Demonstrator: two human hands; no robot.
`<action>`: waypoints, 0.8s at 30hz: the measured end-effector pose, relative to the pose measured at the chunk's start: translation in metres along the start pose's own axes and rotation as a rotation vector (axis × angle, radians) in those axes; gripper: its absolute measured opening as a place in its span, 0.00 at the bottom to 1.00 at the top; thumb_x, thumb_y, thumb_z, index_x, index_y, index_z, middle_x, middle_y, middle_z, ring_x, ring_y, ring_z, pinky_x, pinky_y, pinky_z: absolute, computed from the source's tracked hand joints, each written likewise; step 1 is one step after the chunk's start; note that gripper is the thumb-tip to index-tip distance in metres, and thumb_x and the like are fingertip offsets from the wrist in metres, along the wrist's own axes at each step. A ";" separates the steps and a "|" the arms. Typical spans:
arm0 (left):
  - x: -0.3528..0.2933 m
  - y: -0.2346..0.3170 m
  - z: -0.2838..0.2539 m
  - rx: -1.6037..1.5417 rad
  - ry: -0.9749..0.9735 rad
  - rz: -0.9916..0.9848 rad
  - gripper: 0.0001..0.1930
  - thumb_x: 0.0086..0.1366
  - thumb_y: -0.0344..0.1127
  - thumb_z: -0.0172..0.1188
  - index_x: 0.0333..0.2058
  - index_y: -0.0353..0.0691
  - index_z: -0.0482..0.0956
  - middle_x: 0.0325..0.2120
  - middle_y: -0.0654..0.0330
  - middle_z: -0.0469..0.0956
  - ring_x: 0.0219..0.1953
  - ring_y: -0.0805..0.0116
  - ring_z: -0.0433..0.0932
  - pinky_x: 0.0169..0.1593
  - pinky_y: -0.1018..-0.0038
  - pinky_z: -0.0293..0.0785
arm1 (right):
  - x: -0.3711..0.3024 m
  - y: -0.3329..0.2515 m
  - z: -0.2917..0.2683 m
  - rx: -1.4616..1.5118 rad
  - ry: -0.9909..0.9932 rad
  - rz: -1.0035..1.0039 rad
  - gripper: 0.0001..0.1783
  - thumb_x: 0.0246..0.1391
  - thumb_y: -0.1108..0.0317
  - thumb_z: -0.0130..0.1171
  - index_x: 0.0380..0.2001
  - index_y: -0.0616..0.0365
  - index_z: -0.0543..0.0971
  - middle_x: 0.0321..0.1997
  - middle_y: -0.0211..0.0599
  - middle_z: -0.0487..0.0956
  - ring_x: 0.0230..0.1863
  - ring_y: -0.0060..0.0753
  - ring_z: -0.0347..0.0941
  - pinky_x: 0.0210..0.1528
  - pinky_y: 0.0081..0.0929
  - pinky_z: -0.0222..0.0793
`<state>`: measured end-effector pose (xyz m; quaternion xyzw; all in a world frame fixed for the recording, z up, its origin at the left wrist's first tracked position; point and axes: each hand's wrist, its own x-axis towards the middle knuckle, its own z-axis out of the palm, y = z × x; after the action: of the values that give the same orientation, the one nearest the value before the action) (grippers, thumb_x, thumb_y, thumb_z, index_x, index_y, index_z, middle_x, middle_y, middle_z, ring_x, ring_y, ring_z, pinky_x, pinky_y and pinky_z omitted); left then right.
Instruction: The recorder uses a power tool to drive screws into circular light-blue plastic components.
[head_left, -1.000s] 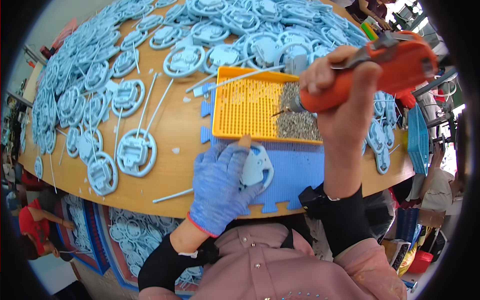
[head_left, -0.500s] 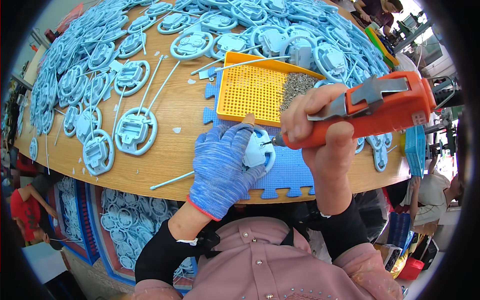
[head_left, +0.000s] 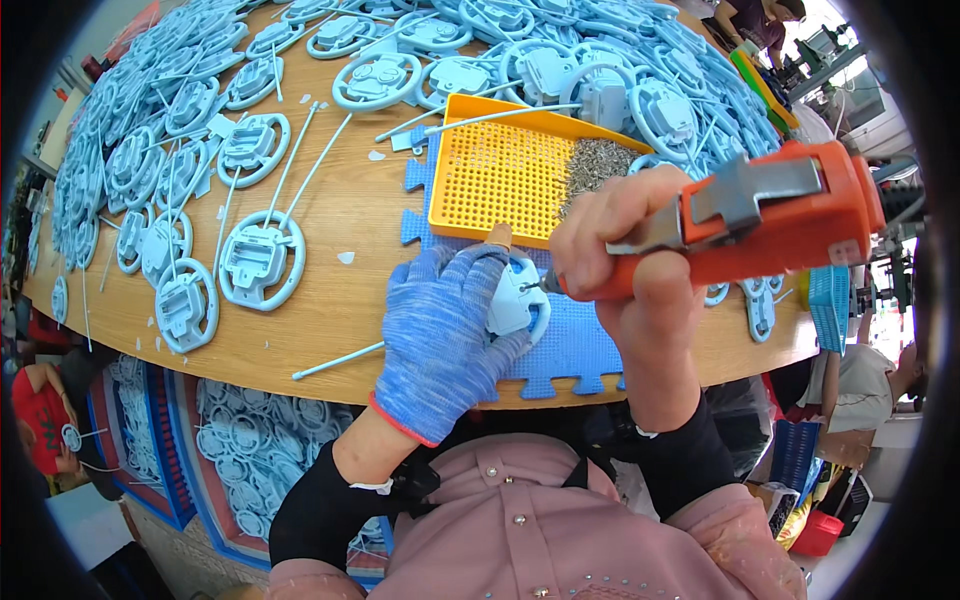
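My left hand [head_left: 442, 340], in a blue knitted glove with a bare fingertip, presses a light blue plastic wheel-shaped part [head_left: 511, 304] down on the blue foam mat [head_left: 572, 345]. The glove hides much of that part. A thin light blue rod [head_left: 338, 361] sticks out to the left from under the glove. My bare right hand [head_left: 630, 240] grips an orange-red power screwdriver [head_left: 745, 225] with a metal hook plate on its side. Its bit points left and meets the face of the part; whether a screw sits there is too small to tell.
Beyond the mat stands a yellow perforated tray [head_left: 492, 222] with a heap of small screws [head_left: 600, 165]. Light blue wheel parts [head_left: 262, 262] with thin rods are spread and piled over the wooden table [head_left: 330, 315]. Below the table edge, crates hold more parts [head_left: 255, 430]. Other people work nearby.
The table, tray and loose parts have shifted slightly left in the view. Both hands keep their holds, and the bit stays at the part. A person at lower left has moved.
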<state>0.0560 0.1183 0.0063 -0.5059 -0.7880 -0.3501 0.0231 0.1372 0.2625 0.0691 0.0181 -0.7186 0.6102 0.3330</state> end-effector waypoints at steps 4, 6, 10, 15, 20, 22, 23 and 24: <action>0.003 0.000 -0.007 -0.109 -0.083 -0.078 0.37 0.44 0.46 0.71 0.52 0.36 0.72 0.42 0.46 0.77 0.45 0.48 0.74 0.49 0.60 0.70 | -0.002 0.004 -0.002 0.176 -0.009 0.046 0.27 0.52 0.43 0.61 0.33 0.56 0.67 0.19 0.29 0.68 0.20 0.25 0.65 0.21 0.25 0.63; 0.000 -0.002 -0.002 -0.073 -0.023 -0.006 0.35 0.45 0.46 0.70 0.52 0.37 0.73 0.40 0.49 0.77 0.45 0.50 0.74 0.49 0.61 0.70 | -0.003 0.015 -0.004 0.309 0.027 0.052 0.26 0.55 0.42 0.58 0.32 0.55 0.67 0.19 0.28 0.66 0.20 0.26 0.63 0.20 0.25 0.62; -0.003 0.000 -0.007 -0.007 -0.022 0.080 0.32 0.47 0.46 0.68 0.51 0.39 0.74 0.40 0.54 0.77 0.45 0.51 0.74 0.49 0.61 0.69 | -0.009 0.016 -0.009 0.471 0.248 0.050 0.23 0.56 0.47 0.59 0.36 0.57 0.68 0.22 0.34 0.70 0.23 0.28 0.67 0.27 0.28 0.66; -0.064 0.014 -0.063 0.078 -0.042 -0.030 0.30 0.46 0.44 0.67 0.50 0.42 0.73 0.38 0.56 0.75 0.44 0.54 0.72 0.50 0.62 0.66 | -0.016 -0.022 -0.022 0.359 0.154 -0.080 0.29 0.51 0.42 0.62 0.39 0.57 0.68 0.22 0.33 0.70 0.23 0.28 0.67 0.27 0.28 0.66; -0.132 -0.027 -0.148 0.353 -0.039 -0.241 0.34 0.44 0.45 0.70 0.49 0.37 0.72 0.43 0.52 0.73 0.48 0.49 0.71 0.51 0.58 0.66 | -0.031 -0.044 -0.038 0.281 -0.027 -0.006 0.37 0.47 0.35 0.62 0.43 0.58 0.67 0.26 0.30 0.69 0.30 0.28 0.68 0.37 0.31 0.67; -0.124 -0.050 -0.153 0.421 0.075 -0.197 0.41 0.42 0.43 0.73 0.55 0.33 0.67 0.46 0.47 0.73 0.49 0.46 0.71 0.53 0.56 0.66 | -0.038 -0.028 -0.039 0.121 0.047 -0.108 0.36 0.53 0.39 0.57 0.48 0.63 0.67 0.37 0.41 0.74 0.40 0.36 0.73 0.46 0.37 0.71; -0.107 -0.066 -0.150 0.404 0.078 -0.193 0.41 0.42 0.43 0.73 0.55 0.33 0.67 0.46 0.47 0.73 0.49 0.46 0.71 0.53 0.56 0.66 | -0.047 -0.026 -0.051 0.103 0.046 -0.106 0.36 0.53 0.39 0.57 0.48 0.63 0.67 0.37 0.41 0.74 0.40 0.36 0.73 0.46 0.37 0.71; -0.087 -0.084 -0.144 0.382 0.093 -0.221 0.42 0.43 0.45 0.72 0.56 0.33 0.66 0.46 0.46 0.72 0.49 0.47 0.71 0.54 0.57 0.66 | -0.059 -0.026 -0.067 -0.059 0.219 -0.067 0.39 0.54 0.37 0.55 0.50 0.65 0.67 0.44 0.44 0.73 0.46 0.39 0.71 0.52 0.38 0.67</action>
<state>-0.0155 -0.0534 0.0368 -0.3863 -0.8887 -0.2178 0.1161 0.2255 0.2927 0.0645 -0.0347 -0.6946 0.5755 0.4303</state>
